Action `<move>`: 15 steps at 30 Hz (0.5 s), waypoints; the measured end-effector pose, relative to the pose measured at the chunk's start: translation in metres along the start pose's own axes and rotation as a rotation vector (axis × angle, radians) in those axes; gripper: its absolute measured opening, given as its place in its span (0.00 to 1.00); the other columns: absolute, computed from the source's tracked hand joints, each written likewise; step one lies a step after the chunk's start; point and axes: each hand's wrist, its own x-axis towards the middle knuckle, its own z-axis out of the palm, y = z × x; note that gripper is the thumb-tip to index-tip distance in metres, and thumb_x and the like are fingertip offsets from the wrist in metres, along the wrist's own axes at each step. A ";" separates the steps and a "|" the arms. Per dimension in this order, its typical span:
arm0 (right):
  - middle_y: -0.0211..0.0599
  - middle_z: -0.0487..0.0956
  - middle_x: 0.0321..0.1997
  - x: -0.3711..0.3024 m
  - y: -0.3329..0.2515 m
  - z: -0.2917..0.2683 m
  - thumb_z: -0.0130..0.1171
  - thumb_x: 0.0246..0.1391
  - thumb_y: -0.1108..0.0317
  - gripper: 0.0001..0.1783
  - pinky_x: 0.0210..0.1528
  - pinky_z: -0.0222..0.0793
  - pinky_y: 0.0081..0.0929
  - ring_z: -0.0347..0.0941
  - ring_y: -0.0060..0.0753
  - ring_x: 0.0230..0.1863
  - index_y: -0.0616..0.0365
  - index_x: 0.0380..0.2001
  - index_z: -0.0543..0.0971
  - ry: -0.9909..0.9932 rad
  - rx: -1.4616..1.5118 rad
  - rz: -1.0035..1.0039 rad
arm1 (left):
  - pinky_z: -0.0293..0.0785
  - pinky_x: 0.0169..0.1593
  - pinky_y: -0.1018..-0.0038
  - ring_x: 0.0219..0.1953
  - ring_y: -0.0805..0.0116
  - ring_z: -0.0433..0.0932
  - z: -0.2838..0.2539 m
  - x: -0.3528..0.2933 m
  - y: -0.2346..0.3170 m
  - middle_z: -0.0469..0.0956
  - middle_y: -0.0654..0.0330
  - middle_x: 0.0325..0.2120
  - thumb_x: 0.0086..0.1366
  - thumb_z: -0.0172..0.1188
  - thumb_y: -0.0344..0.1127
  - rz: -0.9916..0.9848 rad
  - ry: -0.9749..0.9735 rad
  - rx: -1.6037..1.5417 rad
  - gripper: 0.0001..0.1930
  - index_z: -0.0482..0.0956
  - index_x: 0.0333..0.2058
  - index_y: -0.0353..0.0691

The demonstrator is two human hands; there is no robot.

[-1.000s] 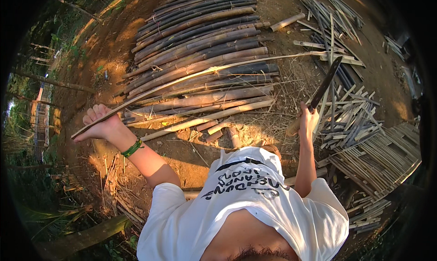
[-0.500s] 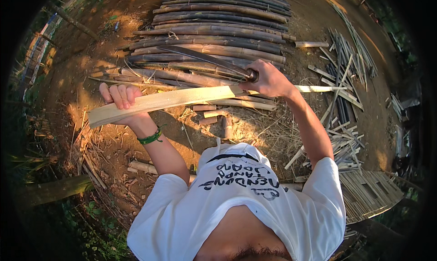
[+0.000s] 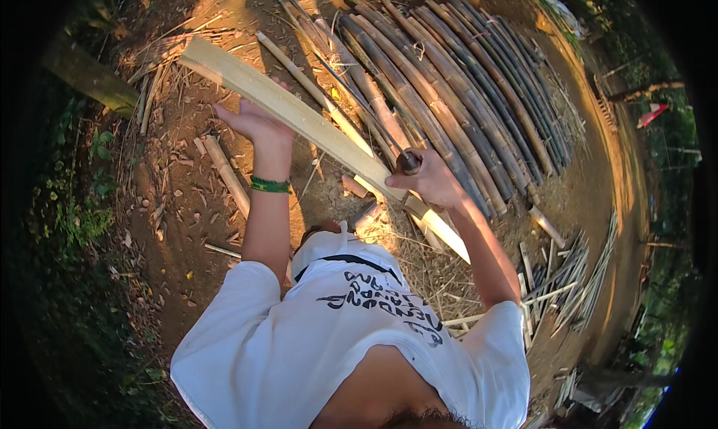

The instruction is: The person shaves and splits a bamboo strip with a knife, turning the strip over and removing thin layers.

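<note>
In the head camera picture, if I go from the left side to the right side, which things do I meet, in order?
Green plants → short cut stick on the soil → left hand under the pale split bamboo strip → right hand gripping a tool handle → pile of dark bamboo poles → bundle of thin slats.

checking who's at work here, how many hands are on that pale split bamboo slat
2. The left hand supports the pale slat from beneath near its far end. The right hand grips a tool handle against the slat's near part. No other hands show.
</note>
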 end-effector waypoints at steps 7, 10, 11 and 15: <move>0.38 0.77 0.21 0.011 -0.031 0.009 0.73 0.46 0.63 0.18 0.29 0.70 0.32 0.75 0.28 0.25 0.65 0.27 0.76 0.052 -0.034 -0.205 | 0.61 0.63 0.58 0.63 0.62 0.65 -0.068 -0.197 -0.109 0.69 0.53 0.56 0.69 0.30 0.74 -0.367 -0.275 0.305 0.43 0.67 0.57 0.37; 0.41 0.76 0.17 0.008 -0.047 0.000 0.70 0.49 0.62 0.17 0.27 0.71 0.35 0.75 0.27 0.21 0.63 0.25 0.74 -0.091 -0.049 -0.204 | 0.71 0.55 0.62 0.52 0.62 0.75 -0.058 -0.214 -0.134 0.75 0.53 0.45 0.73 0.34 0.66 -0.288 -0.166 0.357 0.34 0.72 0.47 0.39; 0.42 0.76 0.16 0.004 -0.056 -0.010 0.68 0.51 0.63 0.15 0.28 0.72 0.38 0.76 0.37 0.19 0.62 0.27 0.74 -0.033 -0.216 -0.392 | 0.74 0.50 0.64 0.46 0.63 0.78 -0.057 -0.215 -0.135 0.77 0.54 0.39 0.74 0.36 0.64 -0.272 -0.140 0.425 0.31 0.72 0.44 0.39; 0.44 0.79 0.24 0.017 -0.052 -0.046 0.66 0.42 0.68 0.12 0.31 0.73 0.45 0.78 0.52 0.28 0.59 0.29 0.75 0.137 -0.789 -0.936 | 0.77 0.35 0.68 0.24 0.66 0.77 -0.058 -0.238 -0.141 0.74 0.60 0.21 0.76 0.39 0.58 -0.230 -0.086 0.435 0.25 0.70 0.36 0.40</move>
